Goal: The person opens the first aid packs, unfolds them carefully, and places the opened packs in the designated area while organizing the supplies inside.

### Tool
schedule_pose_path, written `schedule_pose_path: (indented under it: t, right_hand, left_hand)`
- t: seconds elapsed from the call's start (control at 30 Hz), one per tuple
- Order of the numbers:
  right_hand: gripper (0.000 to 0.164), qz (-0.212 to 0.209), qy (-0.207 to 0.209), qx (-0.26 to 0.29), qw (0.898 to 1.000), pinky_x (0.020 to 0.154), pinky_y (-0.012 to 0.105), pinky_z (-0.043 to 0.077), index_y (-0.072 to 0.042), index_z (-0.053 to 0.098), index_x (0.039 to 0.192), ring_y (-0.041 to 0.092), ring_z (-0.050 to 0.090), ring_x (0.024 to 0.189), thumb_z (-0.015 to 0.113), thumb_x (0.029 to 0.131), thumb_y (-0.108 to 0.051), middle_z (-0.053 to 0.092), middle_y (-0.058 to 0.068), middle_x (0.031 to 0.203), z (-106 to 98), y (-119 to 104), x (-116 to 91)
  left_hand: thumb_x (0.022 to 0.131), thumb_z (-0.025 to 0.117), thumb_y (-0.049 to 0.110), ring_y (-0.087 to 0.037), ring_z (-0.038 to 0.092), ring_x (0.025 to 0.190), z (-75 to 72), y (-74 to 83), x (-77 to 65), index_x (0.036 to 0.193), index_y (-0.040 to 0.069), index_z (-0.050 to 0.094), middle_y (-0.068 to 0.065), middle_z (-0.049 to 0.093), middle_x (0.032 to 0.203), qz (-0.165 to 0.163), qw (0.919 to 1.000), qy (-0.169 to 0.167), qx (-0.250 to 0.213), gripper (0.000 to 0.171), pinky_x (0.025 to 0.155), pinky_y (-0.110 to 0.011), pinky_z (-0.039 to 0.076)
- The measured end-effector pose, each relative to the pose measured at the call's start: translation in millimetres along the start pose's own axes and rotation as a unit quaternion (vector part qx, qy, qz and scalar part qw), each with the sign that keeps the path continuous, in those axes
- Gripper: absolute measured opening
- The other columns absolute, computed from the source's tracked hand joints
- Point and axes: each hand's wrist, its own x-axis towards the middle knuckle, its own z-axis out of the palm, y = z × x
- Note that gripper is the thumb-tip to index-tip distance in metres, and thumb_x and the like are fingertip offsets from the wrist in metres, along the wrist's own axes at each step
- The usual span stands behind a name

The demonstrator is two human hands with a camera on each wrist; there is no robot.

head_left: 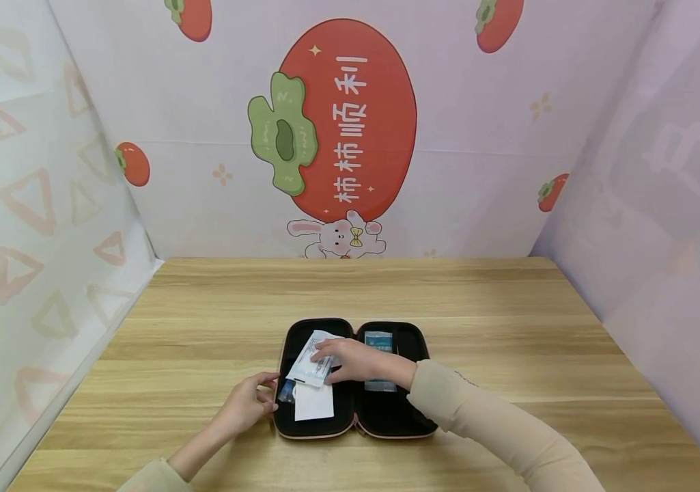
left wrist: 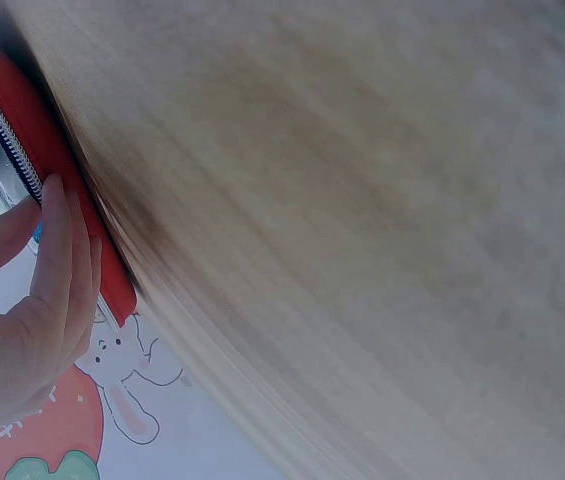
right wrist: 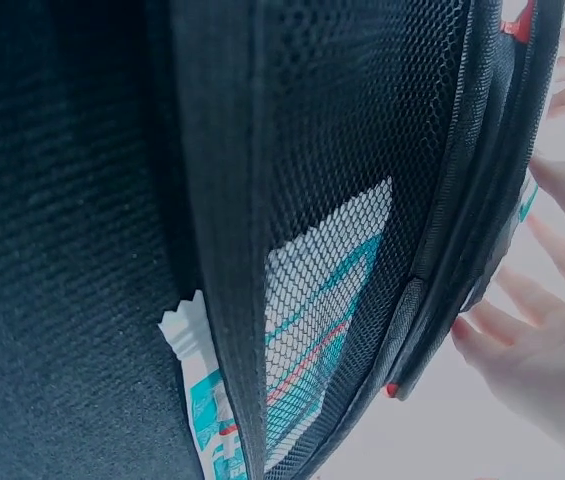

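A black-lined zip case (head_left: 343,410) lies unfolded on the table, its outer shell (left wrist: 37,110) red in the left wrist view. My left hand (head_left: 245,404) touches the case's left edge, the fingers extended along the shell and the thumb by the zipper. Over the left half, my right hand (head_left: 352,359) rests its spread fingers on a white printed packet (head_left: 311,369), which lies at a slant. Beneath that packet are a plain white sheet (head_left: 314,403) and a small blue item (head_left: 287,391), both partly covered.
In the case's right half, a teal and white packet (head_left: 379,340) sits behind a mesh pocket (right wrist: 372,130). The wooden table (head_left: 202,301) runs back to a printed cloth wall (head_left: 202,205), with more cloth on both sides.
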Motion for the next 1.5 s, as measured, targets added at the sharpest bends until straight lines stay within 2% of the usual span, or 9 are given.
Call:
schedule_pose_path:
  t: [0.13, 0.37, 0.6, 0.87, 1.03, 1.17, 1.27, 1.37, 1.5]
  right_hand:
    - [0.038, -0.003, 0.006, 0.002, 1.000, 0.099, 0.029, 0.035, -0.009, 0.058, 0.116, 0.020, 0.038, 0.122, 0.065, 0.079, -0.018, 0.045, 0.009, 0.131, -1, -1, -1]
    - [0.032, -0.003, 0.019, 0.001, 1.000, 0.098, 0.029, 0.035, -0.009, 0.061, 0.112, 0.019, 0.041, 0.120, 0.062, 0.082, -0.018, 0.048, 0.008, 0.128, 0, 0, -1]
    - [0.029, -0.008, 0.060, 0.014, 0.998, 0.093, 0.029, 0.041, -0.009, 0.061, 0.112, 0.019, 0.047, 0.115, 0.059, 0.083, -0.012, 0.055, 0.007, 0.120, -4, -2, -2]
    - [0.028, 0.015, 0.107, 0.032, 0.994, 0.084, 0.023, 0.046, -0.011, 0.060, 0.114, 0.015, 0.052, 0.108, 0.054, 0.087, -0.008, 0.058, 0.003, 0.116, -11, -5, -5]
    - [0.028, 0.012, 0.163, 0.036, 0.986, 0.076, 0.019, 0.048, -0.008, 0.059, 0.114, 0.013, 0.057, 0.099, 0.050, 0.088, -0.007, 0.059, 0.005, 0.113, -13, -5, -6]
    - [0.026, 0.000, 0.215, 0.042, 0.976, 0.061, 0.018, 0.047, -0.005, 0.060, 0.112, 0.014, 0.060, 0.074, 0.051, 0.087, -0.005, 0.062, 0.008, 0.107, -13, -2, -7]
    - [0.026, -0.004, 0.246, 0.043, 0.968, 0.064, 0.019, 0.049, -0.004, 0.061, 0.111, 0.017, 0.061, 0.075, 0.052, 0.086, -0.003, 0.062, 0.010, 0.106, -15, -2, -8]
    - [0.025, -0.003, 0.265, 0.039, 0.963, 0.076, 0.022, 0.050, -0.003, 0.062, 0.109, 0.018, 0.060, 0.094, 0.053, 0.086, -0.003, 0.062, 0.010, 0.106, -17, -2, -9]
    - [0.023, 0.003, 0.276, 0.038, 0.960, 0.073, 0.022, 0.050, -0.002, 0.062, 0.106, 0.017, 0.061, 0.091, 0.054, 0.085, -0.003, 0.063, 0.011, 0.103, -20, -2, -11]
  left_hand:
    - [0.067, 0.056, -0.019, -0.017, 0.058, 0.064, 0.4, -0.2, 0.4, 0.113, -0.015, 0.048, -0.018, 0.056, 0.096, -0.002, 1.0000, 0.001, 0.001, 0.047, 0.052, -0.023, 0.049]
    - [0.067, 0.058, -0.018, -0.022, 0.059, 0.066, -0.1, -1.3, 0.5, 0.113, -0.016, 0.047, -0.020, 0.055, 0.096, 0.004, 1.0000, 0.000, -0.008, 0.047, 0.052, -0.025, 0.050]
    - [0.067, 0.057, -0.018, -0.021, 0.059, 0.065, -0.2, -2.1, -0.1, 0.113, -0.015, 0.048, -0.019, 0.055, 0.096, -0.001, 1.0000, 0.001, -0.004, 0.047, 0.052, -0.023, 0.050]
    - [0.066, 0.057, -0.019, -0.022, 0.060, 0.066, -1.0, -2.8, -0.1, 0.113, -0.017, 0.047, -0.021, 0.055, 0.096, 0.009, 0.9998, -0.006, -0.014, 0.048, 0.052, -0.024, 0.050]
    - [0.067, 0.057, -0.018, -0.022, 0.061, 0.067, -1.6, -2.0, 0.4, 0.113, -0.017, 0.047, -0.022, 0.055, 0.096, 0.013, 0.9998, -0.009, -0.015, 0.048, 0.052, -0.026, 0.050]
    - [0.067, 0.057, -0.018, -0.022, 0.061, 0.067, -1.4, -2.1, 0.9, 0.113, -0.016, 0.047, -0.022, 0.055, 0.096, 0.007, 0.9999, -0.007, -0.011, 0.048, 0.053, -0.025, 0.050]
    - [0.067, 0.056, -0.019, -0.021, 0.061, 0.067, -1.1, -2.0, 1.2, 0.113, -0.015, 0.048, -0.021, 0.055, 0.097, 0.001, 0.9999, -0.005, -0.009, 0.048, 0.052, -0.024, 0.050]
    - [0.067, 0.057, -0.018, -0.021, 0.061, 0.067, -1.3, -1.4, 1.2, 0.114, -0.015, 0.048, -0.021, 0.055, 0.097, 0.003, 0.9999, -0.007, -0.009, 0.048, 0.052, -0.024, 0.050]
    - [0.067, 0.058, -0.018, -0.021, 0.061, 0.067, -1.7, -1.1, 1.1, 0.114, -0.016, 0.047, -0.022, 0.055, 0.096, 0.008, 0.9999, -0.010, -0.010, 0.047, 0.053, -0.025, 0.050]
